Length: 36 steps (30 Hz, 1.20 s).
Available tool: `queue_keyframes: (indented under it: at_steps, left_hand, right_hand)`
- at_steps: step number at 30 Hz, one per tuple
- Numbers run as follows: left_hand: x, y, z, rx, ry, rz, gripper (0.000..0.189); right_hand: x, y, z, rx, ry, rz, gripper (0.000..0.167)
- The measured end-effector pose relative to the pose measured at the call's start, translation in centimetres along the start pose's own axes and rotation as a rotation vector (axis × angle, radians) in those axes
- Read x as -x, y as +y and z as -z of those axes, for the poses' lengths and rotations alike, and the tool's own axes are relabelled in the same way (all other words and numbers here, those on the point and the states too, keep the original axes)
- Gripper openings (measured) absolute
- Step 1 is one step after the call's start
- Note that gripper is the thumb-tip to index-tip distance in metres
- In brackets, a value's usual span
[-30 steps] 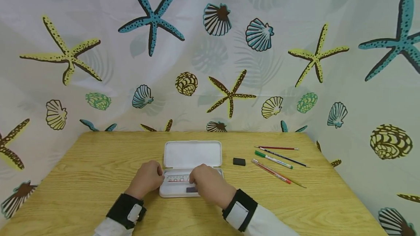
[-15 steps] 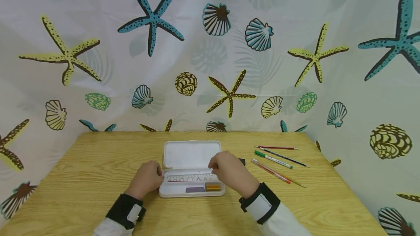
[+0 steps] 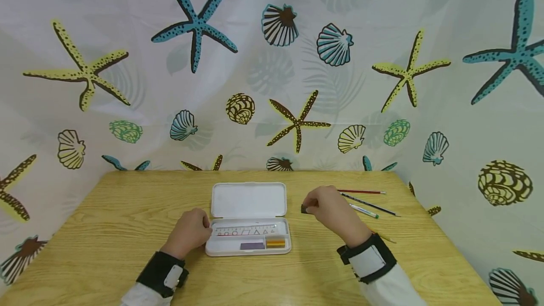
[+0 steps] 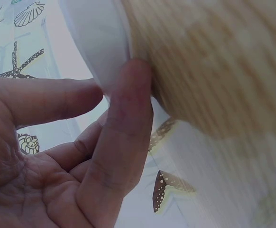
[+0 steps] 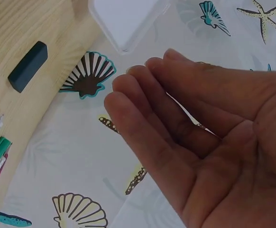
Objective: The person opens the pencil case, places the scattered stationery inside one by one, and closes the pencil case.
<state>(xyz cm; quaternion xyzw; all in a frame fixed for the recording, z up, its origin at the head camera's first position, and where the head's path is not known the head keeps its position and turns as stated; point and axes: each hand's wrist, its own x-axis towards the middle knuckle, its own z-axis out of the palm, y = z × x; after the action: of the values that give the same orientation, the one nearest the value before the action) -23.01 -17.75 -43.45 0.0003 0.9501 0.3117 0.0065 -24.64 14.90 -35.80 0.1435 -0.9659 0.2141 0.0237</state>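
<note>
A white pencil case [image 3: 249,200] lies with its lid folded back on the wooden table. Inside are a clear ruler [image 3: 245,231], a purple strip [image 3: 252,246] and a yellow-brown block [image 3: 276,243] in a small compartment. My left hand [image 3: 190,231] pinches the case's left edge; in the left wrist view thumb and forefinger meet at the white wall [image 4: 105,38]. My right hand [image 3: 333,211] hovers over the black eraser [image 3: 303,209], its fingertips overlapping it in the head view. The right wrist view has that eraser [image 5: 28,66] apart from the loosely bent fingers [image 5: 138,128].
Right of the eraser lie a red pencil [image 3: 363,191], a dark pencil [image 3: 374,206], a green-tipped marker [image 3: 364,211] and a yellowish pencil [image 3: 386,237], partly behind my right hand and wrist. A shell-patterned cloth [image 3: 238,145] hangs along the table's far edge.
My right hand has lifted away from inside the case and moved right to the black eraser, uncovering the ruler and yellow-brown block. The left hand and case have stayed put.
</note>
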Motion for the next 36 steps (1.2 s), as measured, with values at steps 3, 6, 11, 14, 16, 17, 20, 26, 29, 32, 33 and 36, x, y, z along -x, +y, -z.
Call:
queue_keyframes:
  at_steps: [3,6,11,14,16,17,20,26,29,32,33,36]
  left_hand:
    - [0.0,0.0,0.0,-0.003,-0.005,0.005,0.005]
    - [0.0,0.0,0.1,-0.004,-0.007,0.007,0.005]
    - [0.1,0.2,0.2,0.005,-0.011,0.013,0.005]
    - [0.1,0.3,0.2,0.007,-0.014,0.018,0.004]
    - [0.1,0.2,0.2,0.006,-0.016,0.02,0.004]
    - [0.1,0.2,0.2,0.005,-0.016,0.02,0.004]
    - [0.0,0.0,0.1,0.001,-0.015,0.022,0.005]
    - [0.0,0.0,0.1,-0.001,-0.011,0.017,0.004]
    - [0.0,0.1,0.1,0.006,-0.012,0.015,0.004]
    - [0.1,0.1,0.1,0.005,-0.01,0.013,0.004]
    - [0.1,0.1,0.1,0.005,-0.01,0.012,0.004]
    - [0.1,0.2,0.2,0.001,-0.008,0.012,0.004]
  right_hand:
    - [0.2,0.8,0.6,0.003,-0.004,-0.015,0.009]
    - [0.5,1.8,1.0,0.011,-0.01,-0.019,0.011]
    - [0.7,3.6,1.5,0.02,-0.004,-0.027,0.011]
    - [0.7,4.7,1.7,0.016,0.01,-0.035,0.011]
    - [0.8,5.4,1.8,0.01,0.015,-0.044,0.012]
    - [0.9,5.7,1.8,0.008,0.017,-0.047,0.012]
    - [0.9,6.5,1.9,0.007,0.018,-0.061,0.012]
    - [1.0,7.7,1.7,0.02,0.0,-0.099,0.013]
    - [1.0,8.3,1.5,0.027,-0.007,-0.127,0.014]
    - [1.0,8.8,1.1,0.031,-0.018,-0.155,0.012]
    - [1.0,8.9,1.0,0.033,-0.022,-0.16,0.012]
    - [0.9,9.4,0.6,0.045,-0.031,-0.171,0.009]
